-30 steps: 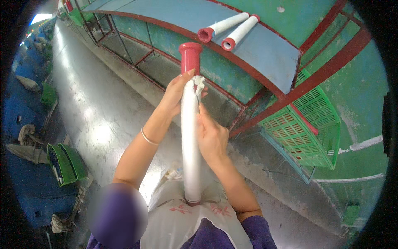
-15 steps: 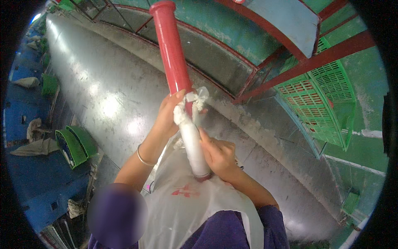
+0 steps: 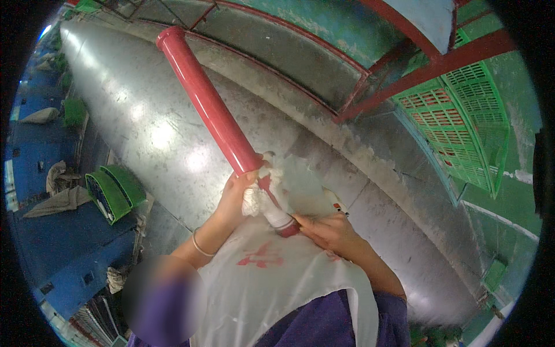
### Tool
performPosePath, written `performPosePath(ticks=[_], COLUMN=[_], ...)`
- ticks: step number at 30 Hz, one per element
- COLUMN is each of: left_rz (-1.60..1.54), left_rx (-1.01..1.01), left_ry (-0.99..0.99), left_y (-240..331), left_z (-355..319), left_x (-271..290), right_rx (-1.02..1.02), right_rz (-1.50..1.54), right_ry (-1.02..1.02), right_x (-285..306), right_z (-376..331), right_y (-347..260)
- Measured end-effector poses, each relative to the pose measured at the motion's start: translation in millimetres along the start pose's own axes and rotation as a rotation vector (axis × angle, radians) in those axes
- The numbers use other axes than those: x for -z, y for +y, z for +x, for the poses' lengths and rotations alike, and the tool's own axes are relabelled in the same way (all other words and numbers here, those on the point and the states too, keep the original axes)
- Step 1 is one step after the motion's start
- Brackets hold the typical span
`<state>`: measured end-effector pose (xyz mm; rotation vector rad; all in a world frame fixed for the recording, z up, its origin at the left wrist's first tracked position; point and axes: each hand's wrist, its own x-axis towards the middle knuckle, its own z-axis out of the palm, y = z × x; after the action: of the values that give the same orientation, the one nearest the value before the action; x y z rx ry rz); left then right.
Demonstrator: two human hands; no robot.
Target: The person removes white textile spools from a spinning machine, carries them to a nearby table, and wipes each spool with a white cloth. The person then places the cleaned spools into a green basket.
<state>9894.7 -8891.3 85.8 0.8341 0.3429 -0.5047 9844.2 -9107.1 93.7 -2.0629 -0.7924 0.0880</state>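
Note:
A long glossy red bobbin (image 3: 211,110) slants from the upper left down toward my apron. White yarn (image 3: 251,199) is bunched near its lower part, and a smooth white winding (image 3: 276,215) still wraps the narrow end. Red core shows through a gap in the yarn. My left hand (image 3: 234,194) is closed around the bobbin and the bunched yarn. At the winding's lower edge, my right hand (image 3: 329,231) pinches with its fingertips. What it holds is hidden; a small black-and-orange thing (image 3: 339,208) shows behind it. A blurred whitish sheet (image 3: 303,179) spreads above that hand.
A white apron (image 3: 272,289) with red marks hangs before me. Green crates (image 3: 448,130) stand at the right beyond a dark red frame (image 3: 422,72). Green bins (image 3: 115,194) sit on blue machinery (image 3: 52,237) to the left. Shiny grey floor (image 3: 162,136) runs between.
The bobbin has tilted left and come lower. Its white winding has parted, baring red core. My right hand has shifted right and slightly down, from the winding's side to its lower edge.

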Motion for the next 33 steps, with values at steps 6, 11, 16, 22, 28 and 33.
performPosePath(ticks=[6, 11, 16, 22, 28, 33], left_rz=[0.338, 0.607, 0.994, 1.036, 0.012, -0.511], left_rx=[-0.016, 0.054, -0.161, -0.187, 0.015, -0.478], left_ry=[-0.161, -0.543, -0.879, -1.002, -0.382, -0.236], left_y=[-4, -4, 1, 9, 94, 114], left_z=[4, 3, 9, 48, 91, 92], left_x=[-16, -43, -58, -34, -8, -31], right_rx=[-0.136, 0.041, 0.279, 0.027, -0.386, -0.462], right_rz=[0.014, -0.620, -0.792, -0.746, -0.602, -0.589], right_ry=[0.191, 0.354, 0.046, 0.000, 0.348, 0.471], right_x=[54, 120, 156, 186, 120, 80], right_z=[13, 48, 67, 38, 45, 85], right_y=[-18, -40, -33, -2, 11, 25])
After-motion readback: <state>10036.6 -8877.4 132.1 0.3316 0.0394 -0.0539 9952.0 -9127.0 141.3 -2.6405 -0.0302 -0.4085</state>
